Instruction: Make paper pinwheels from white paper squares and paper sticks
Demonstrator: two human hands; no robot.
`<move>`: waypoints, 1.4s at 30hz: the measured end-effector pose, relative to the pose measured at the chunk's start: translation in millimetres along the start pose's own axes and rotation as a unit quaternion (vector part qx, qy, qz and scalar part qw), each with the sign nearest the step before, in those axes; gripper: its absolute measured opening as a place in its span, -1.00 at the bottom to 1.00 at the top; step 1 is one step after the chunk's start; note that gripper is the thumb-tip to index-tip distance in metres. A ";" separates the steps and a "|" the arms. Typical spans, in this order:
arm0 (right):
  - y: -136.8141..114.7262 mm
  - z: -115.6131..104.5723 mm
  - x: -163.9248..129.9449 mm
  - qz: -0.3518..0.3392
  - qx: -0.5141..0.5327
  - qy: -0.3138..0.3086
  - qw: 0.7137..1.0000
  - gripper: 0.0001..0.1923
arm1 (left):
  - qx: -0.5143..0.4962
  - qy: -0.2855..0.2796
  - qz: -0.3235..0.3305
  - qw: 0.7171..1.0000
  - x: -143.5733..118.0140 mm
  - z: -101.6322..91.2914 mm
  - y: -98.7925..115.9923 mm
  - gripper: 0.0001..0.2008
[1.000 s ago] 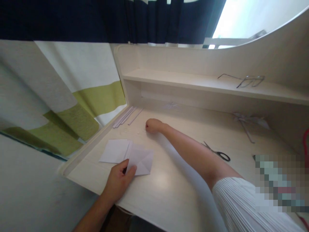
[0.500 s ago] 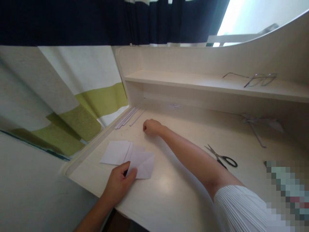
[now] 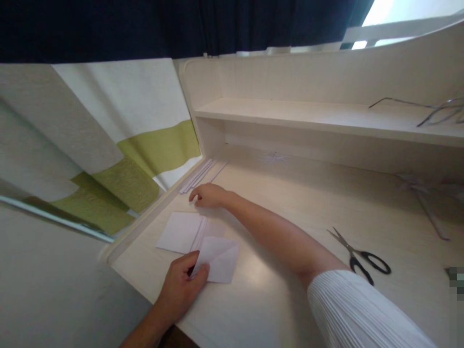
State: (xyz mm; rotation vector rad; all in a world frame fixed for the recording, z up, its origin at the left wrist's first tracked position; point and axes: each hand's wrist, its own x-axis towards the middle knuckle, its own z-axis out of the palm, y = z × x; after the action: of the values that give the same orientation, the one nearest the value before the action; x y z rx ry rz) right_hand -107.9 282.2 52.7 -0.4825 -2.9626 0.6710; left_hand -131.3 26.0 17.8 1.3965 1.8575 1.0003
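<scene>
Left hand (image 3: 184,285) pinched near corner of creased paper square (image 3: 219,256) on counter (image 3: 290,290); right hand (image 3: 208,195) lay loose, empty, just beyond paper stack (image 3: 181,232).

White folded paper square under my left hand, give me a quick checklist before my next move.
1. Left hand pinning the white creased paper square: ok.
2. Right hand near the white paper strips; contact: cannot tell.
3. Flat white paper sheets lying flat on the pale wooden desk: ok.
4. Black-handled scissors clear of both hands, blades open: ok.
5. Right hand holding something: cannot tell.
</scene>
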 end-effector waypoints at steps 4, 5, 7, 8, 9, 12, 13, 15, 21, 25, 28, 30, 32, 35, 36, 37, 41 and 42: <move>-3.1 12.7 24.7 -0.028 -0.004 -0.007 1.000 -0.73 | -0.017 0.004 0.000 1.000 -1.0 -1.0 0.5 -0.71; -1.8 14.4 27.8 -0.029 -0.007 -0.007 1.000 -0.76 | -0.015 0.007 0.000 1.000 -1.0 -1.0 1.0 -0.72; 1.7 15.4 29.3 -0.025 -0.012 -0.008 1.000 -0.79 | -0.007 0.015 0.000 1.000 -0.5 -0.7 1.3 -0.72; 3.6 14.4 27.7 -0.021 -0.013 -0.008 1.000 -0.81 | -0.003 0.017 0.000 1.000 -0.2 -0.6 1.1 -0.72; 5.9 12.2 24.5 -0.016 -0.014 -0.009 1.000 -0.82 | 0.000 0.018 -0.001 1.000 0.2 -0.4 0.7 -0.72; 16.2 -0.7 8.2 0.006 -0.006 -0.001 1.000 -0.82 | 0.003 0.011 0.000 1.000 0.8 -0.1 -0.2 -0.71; 20.8 -6.2 1.6 0.016 -0.002 0.007 1.000 -0.80 | 0.003 0.008 0.001 1.000 0.9 0.0 -0.1 -0.71; 30.1 -16.8 -11.4 0.042 0.003 0.030 0.999 -0.75 | 0.003 0.008 0.001 1.000 0.9 0.1 1.0 -0.71; 33.9 -27.9 -33.6 0.119 -0.016 0.029 0.992 -0.81 | -0.005 0.006 0.003 1.000 0.4 0.8 6.3 -0.75; 26.2 -23.9 -42.1 0.186 -0.034 0.022 0.982 -0.71 | -0.006 0.007 0.004 1.000 0.5 1.2 5.8 -0.75; 24.3 -16.2 -52.1 0.234 -0.035 0.023 0.971 -0.69 | -0.002 0.011 0.006 1.000 1.3 1.0 4.7 -0.74; 23.4 -10.0 -58.8 0.247 -0.029 0.029 0.968 -0.72 | 0.004 0.015 0.006 1.000 1.6 0.9 4.6 -0.74; 22.9 -5.5 -63.9 0.250 -0.018 0.036 0.967 -0.75 | 0.009 0.019 0.008 1.000 1.5 0.8 5.0 -0.74; 24.5 -5.1 -67.3 0.246 0.007 0.045 0.968 -0.78 | 0.009 0.027 0.013 0.999 0.7 1.1 5.9 -0.75; 25.6 -6.3 -67.5 0.244 0.017 0.049 0.969 -0.78 | 0.008 0.029 0.016 0.999 0.4 1.2 6.2 -0.76; 26.7 -7.7 -67.4 0.242 0.028 0.054 0.968 -0.77 | 0.009 0.030 0.019 0.999 0.2 1.2 6.5 -0.76; 28.5 -12.2 -66.4 0.247 0.079 0.071 0.963 -0.63 | 0.008 0.036 0.022 0.999 -0.1 1.1 6.6 -0.77; 28.1 -12.7 -66.6 0.250 0.091 0.074 0.961 -0.56 | 0.005 0.036 0.022 0.999 0.0 1.2 6.3 -0.76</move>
State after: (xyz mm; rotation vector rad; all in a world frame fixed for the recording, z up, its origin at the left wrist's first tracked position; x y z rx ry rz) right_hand -34.9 290.5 52.4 -1.2231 -2.6095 0.8874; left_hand -127.1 27.3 22.5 1.4309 1.8937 1.0773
